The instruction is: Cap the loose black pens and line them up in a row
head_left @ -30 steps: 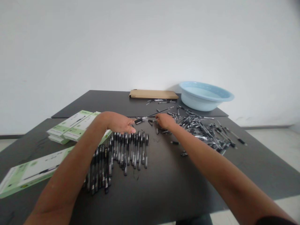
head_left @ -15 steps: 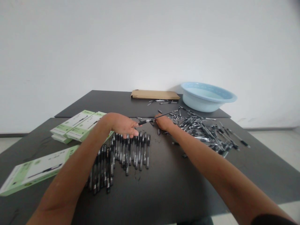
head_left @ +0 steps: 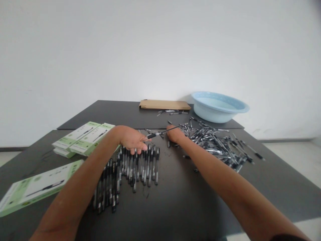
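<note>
My left hand [head_left: 132, 140] is closed on a pen [head_left: 152, 135] with a black grip, held between the fingers. The pen slants up to the right, its thin dark end passing in front of my right hand [head_left: 175, 134]. That right hand is curled down at the left edge of a loose pile of pens [head_left: 210, 140]; its fingertips are hidden, so what they hold does not show. Below my left hand lie pens in a row [head_left: 140, 164], side by side. A second row of pens [head_left: 106, 187] lies nearer, partly behind my left forearm.
Green and white pen boxes [head_left: 82, 135] are stacked at the left, and another box [head_left: 42, 187] lies in front of them. A flat brown cardboard piece [head_left: 165, 104] lies at the back beside a light blue basin [head_left: 215, 115]. Small loose parts [head_left: 173, 111] lie before the cardboard.
My left hand and its pen have come down a little, and the pen now crosses in front of my right hand. The right hand stays at the pile's edge. The view has shifted slightly.
</note>
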Demonstrator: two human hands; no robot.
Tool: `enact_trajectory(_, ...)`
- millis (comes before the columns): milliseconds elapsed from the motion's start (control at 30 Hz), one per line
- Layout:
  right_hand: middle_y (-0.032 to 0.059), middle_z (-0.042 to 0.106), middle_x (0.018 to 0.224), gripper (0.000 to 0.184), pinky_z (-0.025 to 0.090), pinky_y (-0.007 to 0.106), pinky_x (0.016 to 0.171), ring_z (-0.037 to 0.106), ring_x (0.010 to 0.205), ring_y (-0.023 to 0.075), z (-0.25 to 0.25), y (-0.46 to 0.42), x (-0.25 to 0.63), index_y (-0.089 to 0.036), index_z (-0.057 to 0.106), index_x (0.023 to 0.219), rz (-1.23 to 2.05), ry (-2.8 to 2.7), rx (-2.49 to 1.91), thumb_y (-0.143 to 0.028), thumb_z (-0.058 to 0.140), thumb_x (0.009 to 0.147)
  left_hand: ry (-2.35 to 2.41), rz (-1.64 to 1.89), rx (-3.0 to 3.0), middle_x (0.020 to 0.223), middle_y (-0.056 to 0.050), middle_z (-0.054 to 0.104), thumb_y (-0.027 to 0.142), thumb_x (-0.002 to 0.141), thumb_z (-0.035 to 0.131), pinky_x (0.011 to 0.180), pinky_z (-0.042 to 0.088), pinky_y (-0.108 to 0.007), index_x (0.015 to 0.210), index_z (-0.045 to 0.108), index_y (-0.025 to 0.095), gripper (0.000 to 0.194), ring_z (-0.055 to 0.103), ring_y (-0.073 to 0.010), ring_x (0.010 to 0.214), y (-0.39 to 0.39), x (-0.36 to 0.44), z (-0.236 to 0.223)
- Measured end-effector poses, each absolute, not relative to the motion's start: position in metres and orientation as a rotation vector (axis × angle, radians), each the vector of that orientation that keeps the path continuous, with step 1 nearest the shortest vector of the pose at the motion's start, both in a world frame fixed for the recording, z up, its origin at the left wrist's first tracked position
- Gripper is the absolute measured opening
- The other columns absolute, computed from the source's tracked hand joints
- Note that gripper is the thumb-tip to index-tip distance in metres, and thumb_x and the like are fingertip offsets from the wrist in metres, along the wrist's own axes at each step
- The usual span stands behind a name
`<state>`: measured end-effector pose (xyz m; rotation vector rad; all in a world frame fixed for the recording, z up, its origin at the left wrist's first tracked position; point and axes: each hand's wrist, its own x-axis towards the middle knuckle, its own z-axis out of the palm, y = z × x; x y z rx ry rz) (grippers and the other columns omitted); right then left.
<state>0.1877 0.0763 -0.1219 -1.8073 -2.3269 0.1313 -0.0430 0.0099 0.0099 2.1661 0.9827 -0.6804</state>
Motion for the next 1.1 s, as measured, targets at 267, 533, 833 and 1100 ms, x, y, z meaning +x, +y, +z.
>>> enact_trajectory(267,0.0104,0.068,0.094,0.026,0.045,0.029,0.075,0.062,0.086,0.0198,-0.091,0.042,0.212,-0.013,0.061,0.103,0.15,-1.967,-1.654,-0.017,0.041,0.087,0.972,-0.656,2.092,0.117,-0.019,0.065,0.037,0.093,0.036,0.076,0.052,-0.03,0.146,0.023,0.009,0.061,0.068,-0.0222,0.09,0.014,-0.048,0.006)
enact_trajectory(533,-0.0042,0.055,0.065,0.015,0.04,0.021,0.054,0.05,0.056,0.0095,-0.064,-0.016,0.247,-0.018,0.061,0.092,0.793,-1.477,-0.92,-0.028,0.058,0.082,0.964,-0.726,2.105,0.117,-0.017,0.065,0.036,0.095,0.034,0.072,0.051,-0.024,0.148,0.017,0.011,0.062,0.068,-0.0201,0.091,0.011,-0.04,0.006)
enact_trajectory(833,-0.003,0.061,0.068,0.015,0.043,0.022,0.053,0.054,0.056,0.0093,-0.037,-0.041,0.246,-0.019,0.057,0.095,0.762,-1.526,-0.87,-0.026,0.062,0.083,0.943,-0.758,2.175,0.107,-0.017,0.07,0.038,0.093,0.035,0.073,0.05,-0.025,0.123,0.055,0.007,0.047,0.069,-0.0212,0.086,0.006,-0.031,0.01)
enact_trajectory(1100,-0.0001,0.064,0.07,0.011,0.045,0.022,0.052,0.057,0.056,0.0098,-0.038,-0.042,0.254,-0.018,0.058,0.091,0.798,-1.618,-0.884,-0.027,0.06,0.085,0.958,-0.735,2.176,0.104,-0.016,0.07,0.036,0.092,0.036,0.07,0.049,-0.024,0.099,0.063,0.009,0.039,0.069,-0.0208,0.084,0.006,-0.031,0.006)
